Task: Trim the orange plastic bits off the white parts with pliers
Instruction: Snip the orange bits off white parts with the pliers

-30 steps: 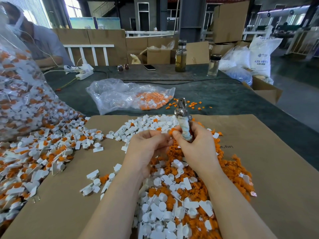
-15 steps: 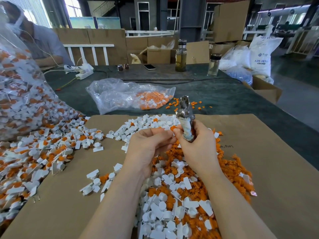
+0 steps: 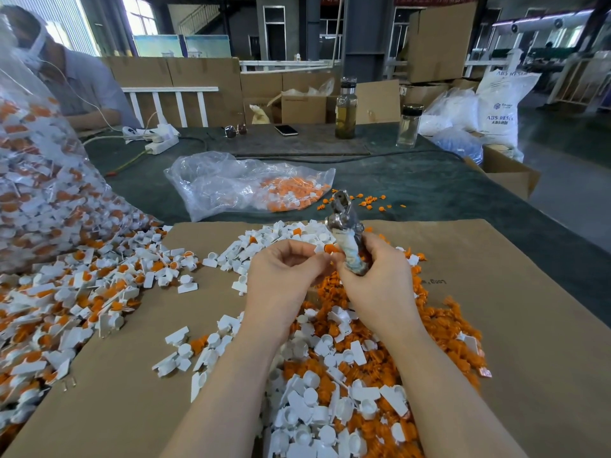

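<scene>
While right hand (image 3: 380,279) grips pliers (image 3: 347,233), left hand (image 3: 284,269) pinches part (image 3: 327,248).

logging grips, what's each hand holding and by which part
Right hand grips the pliers by their wrapped handles; left hand pinches a small orange-and-white part at its fingertips.

Part pinched in left hand (image 3: 284,276): mostly hidden by fingers, only an orange bit shows. Pliers (image 3: 347,236) handles buried in right hand (image 3: 377,282); jaw state unclear. Big bag of parts (image 3: 43,180) cut off at left edge. Sack (image 3: 499,104) lettering partly unreadable.
</scene>
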`<state>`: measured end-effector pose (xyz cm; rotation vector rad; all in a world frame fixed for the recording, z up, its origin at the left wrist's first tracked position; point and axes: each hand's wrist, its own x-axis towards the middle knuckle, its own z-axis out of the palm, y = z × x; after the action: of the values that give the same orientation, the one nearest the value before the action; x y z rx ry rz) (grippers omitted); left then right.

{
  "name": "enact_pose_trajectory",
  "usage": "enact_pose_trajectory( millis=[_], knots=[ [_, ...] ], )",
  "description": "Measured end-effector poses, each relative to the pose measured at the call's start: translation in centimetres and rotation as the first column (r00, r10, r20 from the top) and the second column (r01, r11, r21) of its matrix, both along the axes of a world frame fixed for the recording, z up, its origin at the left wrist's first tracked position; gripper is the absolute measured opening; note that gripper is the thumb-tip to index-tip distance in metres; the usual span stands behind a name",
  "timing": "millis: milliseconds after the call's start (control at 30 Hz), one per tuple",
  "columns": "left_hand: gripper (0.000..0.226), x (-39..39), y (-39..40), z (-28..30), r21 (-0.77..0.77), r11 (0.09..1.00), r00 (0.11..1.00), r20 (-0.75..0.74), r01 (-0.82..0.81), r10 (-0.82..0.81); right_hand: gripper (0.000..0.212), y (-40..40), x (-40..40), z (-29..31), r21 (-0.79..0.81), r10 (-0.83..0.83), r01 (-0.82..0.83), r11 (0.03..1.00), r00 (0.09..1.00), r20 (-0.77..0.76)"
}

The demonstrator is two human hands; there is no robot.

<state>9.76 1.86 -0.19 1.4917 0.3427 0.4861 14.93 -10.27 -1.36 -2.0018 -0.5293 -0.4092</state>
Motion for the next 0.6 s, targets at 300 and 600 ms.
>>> enact_pose_trajectory(
  millis=[300, 600],
  knots=[
    [0.009, 0.19, -0.38, -0.09, 0.133, 0.987, 0.996, -0.027, -0.086, 0.09, 0.009, 0.22, -0.15, -0.18, -0.008, -0.029, 0.029, 1.0, 0.999, 0.029],
    [0.011, 0.28, -0.61, 0.0, 0.205, 0.971, 0.989, -0.047, -0.125, 0.137, 0.013, 0.2, -0.1, 0.04, -0.047, -0.032, 0.031, 0.998, 0.999, -0.012]
  ],
)
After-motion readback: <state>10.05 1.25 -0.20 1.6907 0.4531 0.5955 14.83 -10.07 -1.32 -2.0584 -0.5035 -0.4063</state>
